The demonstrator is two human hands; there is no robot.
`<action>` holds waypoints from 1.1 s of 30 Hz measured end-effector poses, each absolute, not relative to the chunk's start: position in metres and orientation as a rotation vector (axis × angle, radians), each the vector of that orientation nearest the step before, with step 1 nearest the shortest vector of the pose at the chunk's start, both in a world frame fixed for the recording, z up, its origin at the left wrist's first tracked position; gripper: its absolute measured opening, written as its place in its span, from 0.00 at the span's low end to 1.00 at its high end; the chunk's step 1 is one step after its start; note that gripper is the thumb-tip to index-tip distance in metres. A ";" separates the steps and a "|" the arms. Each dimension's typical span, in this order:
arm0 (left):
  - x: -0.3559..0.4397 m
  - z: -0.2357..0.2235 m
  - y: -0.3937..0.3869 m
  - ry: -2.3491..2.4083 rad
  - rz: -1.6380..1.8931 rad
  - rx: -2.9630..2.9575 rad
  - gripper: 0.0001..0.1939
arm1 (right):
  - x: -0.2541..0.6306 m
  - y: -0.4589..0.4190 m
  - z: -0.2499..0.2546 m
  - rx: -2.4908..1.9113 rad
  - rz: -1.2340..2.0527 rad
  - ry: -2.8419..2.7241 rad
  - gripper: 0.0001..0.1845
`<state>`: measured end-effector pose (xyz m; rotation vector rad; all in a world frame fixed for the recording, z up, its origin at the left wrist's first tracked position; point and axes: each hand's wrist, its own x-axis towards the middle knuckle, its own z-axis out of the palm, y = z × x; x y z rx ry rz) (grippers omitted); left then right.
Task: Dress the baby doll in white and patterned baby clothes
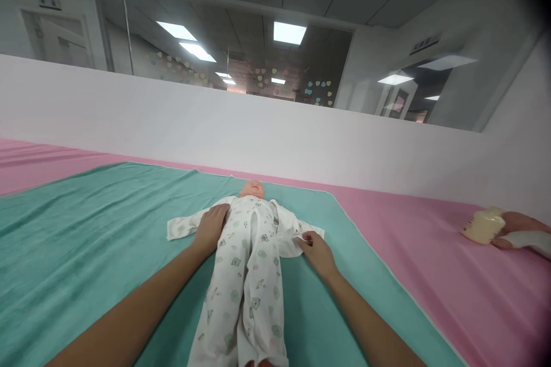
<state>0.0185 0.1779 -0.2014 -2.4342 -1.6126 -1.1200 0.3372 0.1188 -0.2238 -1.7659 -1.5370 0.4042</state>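
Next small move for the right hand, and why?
Probably draw the loose flap in toward the doll with the right hand: it lies spread sideways on the teal blanket, the fingers are at its edge, and the left hand rests on the other side.

A pink-skinned baby doll (252,188) is laid on its back, face up, on a teal cloth (129,223), its head towards the white wall (258,137). It is dressed in a loose white fabric top (289,243), the sleeves spread to both sides and one side flared out beside the torso. Its legs are covered by long white trousers (262,292) printed with green and grey motifs, slightly creased.
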 end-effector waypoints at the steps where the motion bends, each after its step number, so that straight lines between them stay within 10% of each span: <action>1: 0.017 -0.203 0.174 -1.572 -1.127 -2.451 0.19 | 0.336 0.122 -0.221 -1.826 0.401 -1.554 0.21; 17: 0.029 -0.187 0.164 -2.177 -1.535 -2.356 0.20 | 0.327 0.133 -0.220 -1.813 0.317 -1.553 0.17; 33: 0.027 -0.171 0.140 -2.725 -1.604 -2.775 0.38 | 0.282 0.100 -0.158 -0.968 1.196 -1.312 0.17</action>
